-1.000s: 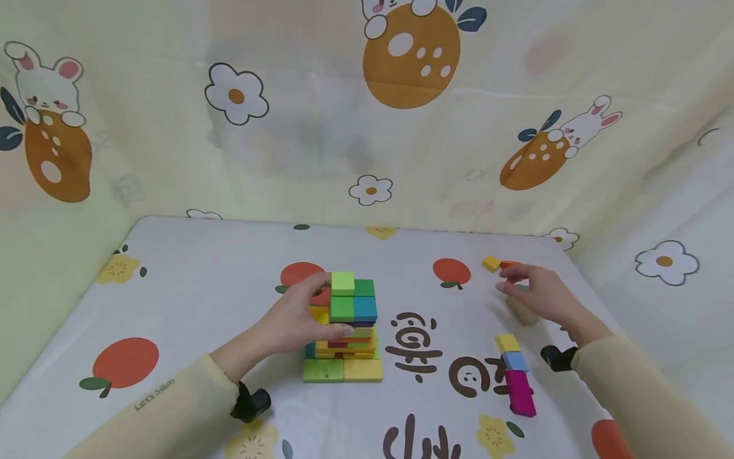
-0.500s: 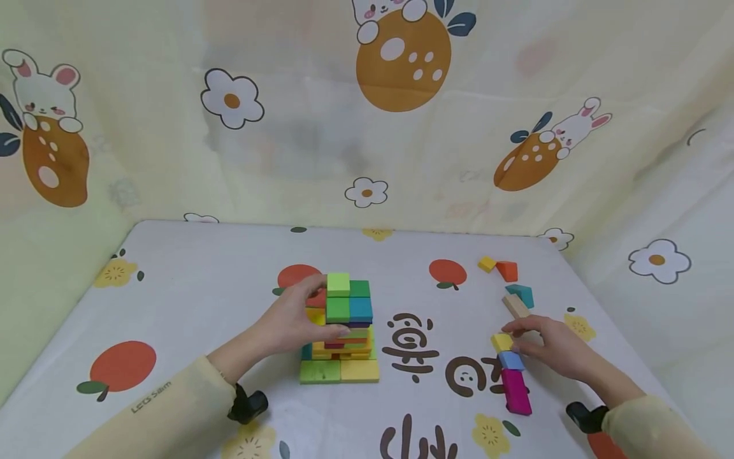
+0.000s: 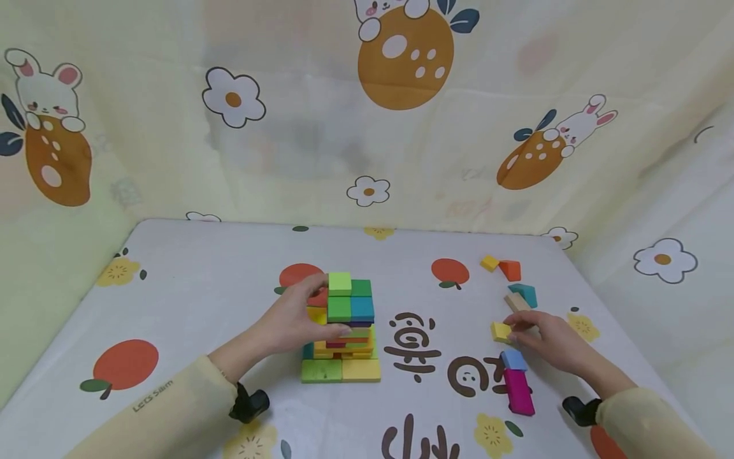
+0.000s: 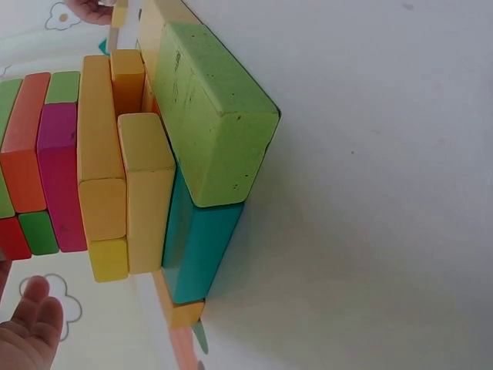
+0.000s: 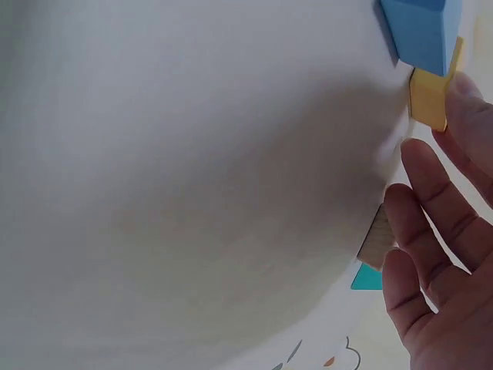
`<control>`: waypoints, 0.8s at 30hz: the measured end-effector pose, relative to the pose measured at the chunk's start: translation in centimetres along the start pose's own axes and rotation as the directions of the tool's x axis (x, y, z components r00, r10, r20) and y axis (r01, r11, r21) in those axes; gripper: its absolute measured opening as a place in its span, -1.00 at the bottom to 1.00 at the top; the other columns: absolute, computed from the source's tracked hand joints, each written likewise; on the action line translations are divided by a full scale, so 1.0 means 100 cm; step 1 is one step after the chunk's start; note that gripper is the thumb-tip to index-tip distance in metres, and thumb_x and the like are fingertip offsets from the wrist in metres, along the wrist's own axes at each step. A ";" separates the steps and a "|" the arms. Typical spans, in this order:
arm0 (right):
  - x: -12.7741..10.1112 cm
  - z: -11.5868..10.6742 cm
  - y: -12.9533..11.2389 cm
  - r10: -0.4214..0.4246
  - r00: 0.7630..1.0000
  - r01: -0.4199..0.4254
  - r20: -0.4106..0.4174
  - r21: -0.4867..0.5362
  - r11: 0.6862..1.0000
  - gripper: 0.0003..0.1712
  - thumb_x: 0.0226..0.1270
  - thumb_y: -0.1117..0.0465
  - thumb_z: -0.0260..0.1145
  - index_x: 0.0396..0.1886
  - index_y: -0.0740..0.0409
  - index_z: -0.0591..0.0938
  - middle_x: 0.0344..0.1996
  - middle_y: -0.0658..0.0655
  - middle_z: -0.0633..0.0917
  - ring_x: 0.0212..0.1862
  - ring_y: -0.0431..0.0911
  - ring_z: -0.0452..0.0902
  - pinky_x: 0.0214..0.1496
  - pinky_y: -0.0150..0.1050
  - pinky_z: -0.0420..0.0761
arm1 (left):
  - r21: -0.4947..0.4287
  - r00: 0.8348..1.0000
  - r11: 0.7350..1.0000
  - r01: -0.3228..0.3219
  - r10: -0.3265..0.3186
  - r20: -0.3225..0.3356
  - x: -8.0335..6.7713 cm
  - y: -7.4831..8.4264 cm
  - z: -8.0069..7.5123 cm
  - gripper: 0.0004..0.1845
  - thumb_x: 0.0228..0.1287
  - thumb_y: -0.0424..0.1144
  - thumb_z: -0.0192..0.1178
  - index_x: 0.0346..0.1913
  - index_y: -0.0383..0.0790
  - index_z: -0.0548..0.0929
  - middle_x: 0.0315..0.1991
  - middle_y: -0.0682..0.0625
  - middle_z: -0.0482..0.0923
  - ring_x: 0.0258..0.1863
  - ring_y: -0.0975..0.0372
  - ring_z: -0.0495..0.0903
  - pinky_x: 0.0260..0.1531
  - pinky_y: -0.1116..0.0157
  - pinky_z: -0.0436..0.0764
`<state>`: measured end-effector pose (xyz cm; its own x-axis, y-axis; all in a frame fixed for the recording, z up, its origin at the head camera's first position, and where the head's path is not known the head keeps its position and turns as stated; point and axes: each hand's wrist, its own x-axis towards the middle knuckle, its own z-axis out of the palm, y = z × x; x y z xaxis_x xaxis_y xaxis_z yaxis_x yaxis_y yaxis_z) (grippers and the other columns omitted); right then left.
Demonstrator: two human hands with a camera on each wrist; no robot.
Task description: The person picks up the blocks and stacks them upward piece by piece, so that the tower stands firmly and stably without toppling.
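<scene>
A tower of stacked coloured wooden blocks [image 3: 350, 310] stands left of the table's middle. My left hand [image 3: 295, 322] holds its upper left side, thumb across the front and fingers reaching behind. Seen from the left wrist, a light green block [image 4: 216, 116] lies on top of a teal one in that sideways picture. Over on the right, my right hand [image 3: 550, 341] pinches a yellow block [image 3: 500, 332] between thumb and index finger, low over the table. In the right wrist view the other fingers [image 5: 420, 231] are spread loosely. A blue block [image 3: 513, 360] lies just nearer than the yellow one.
Against the blue block lies a magenta block [image 3: 518, 392]. Farther back on the right are a plain wood block [image 3: 516, 302], a teal block [image 3: 526, 294], an orange triangular block [image 3: 510, 269] and a small yellow block [image 3: 489, 263]. A patterned curtain [image 3: 298, 153] rises behind the table.
My right hand has come from the far blocks toward me and taken hold of the yellow block, which now sits apart from the blue one. My left hand stays at the tower.
</scene>
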<state>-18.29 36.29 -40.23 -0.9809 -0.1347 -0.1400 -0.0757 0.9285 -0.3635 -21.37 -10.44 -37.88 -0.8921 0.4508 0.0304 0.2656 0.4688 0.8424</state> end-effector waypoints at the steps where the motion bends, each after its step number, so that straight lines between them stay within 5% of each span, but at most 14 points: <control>1: 0.000 0.000 0.000 0.005 1.000 -0.005 -0.001 -0.002 1.000 -0.65 0.30 0.21 0.46 0.05 0.18 0.69 -0.14 0.09 0.74 -0.04 0.01 0.61 -0.03 -0.07 0.72 | -0.002 1.000 1.000 0.001 -0.001 0.001 0.000 0.000 0.000 -0.28 0.08 -0.04 0.57 0.28 -0.14 0.51 0.16 -0.03 0.59 0.35 -0.13 0.46 0.34 -0.18 0.50; 9: 0.001 0.001 0.001 0.062 0.998 -0.062 0.015 0.002 0.998 -0.51 0.22 0.15 0.53 0.10 0.24 0.66 -0.11 0.16 0.74 -0.03 0.05 0.62 -0.02 0.01 0.74 | -0.010 1.000 1.000 -0.011 0.011 0.001 0.000 0.000 0.000 -0.28 0.08 -0.04 0.57 0.29 -0.14 0.51 0.17 -0.02 0.59 0.34 -0.11 0.47 0.35 -0.17 0.50; 14: 0.004 -0.001 -0.008 -0.001 1.000 0.001 -0.001 -0.031 1.000 -0.57 0.22 0.13 0.53 0.04 0.21 0.69 -0.16 0.08 0.74 -0.08 -0.03 0.62 -0.10 -0.15 0.73 | -0.016 1.000 1.000 -0.024 0.024 0.007 0.001 -0.002 0.001 -0.27 0.08 -0.03 0.57 0.29 -0.13 0.51 0.17 -0.01 0.59 0.33 -0.08 0.48 0.35 -0.16 0.49; 24: 0.026 -0.041 -0.123 -0.320 0.940 0.316 -0.116 -0.052 0.947 -0.74 0.28 0.18 0.49 -0.07 0.13 0.71 -0.23 0.00 0.75 -0.12 -0.08 0.63 -0.10 -0.10 0.63 | -0.018 1.000 1.000 -0.006 0.006 0.001 0.001 -0.002 0.001 -0.28 0.07 -0.04 0.57 0.29 -0.12 0.51 0.16 -0.01 0.59 0.34 -0.10 0.47 0.35 -0.15 0.50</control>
<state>-20.65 25.96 -32.36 -0.9191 -0.3833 0.0916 -0.3906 0.8552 -0.3408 -21.46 -10.43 -38.06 -0.8902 0.4542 0.0353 0.2647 0.4526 0.8515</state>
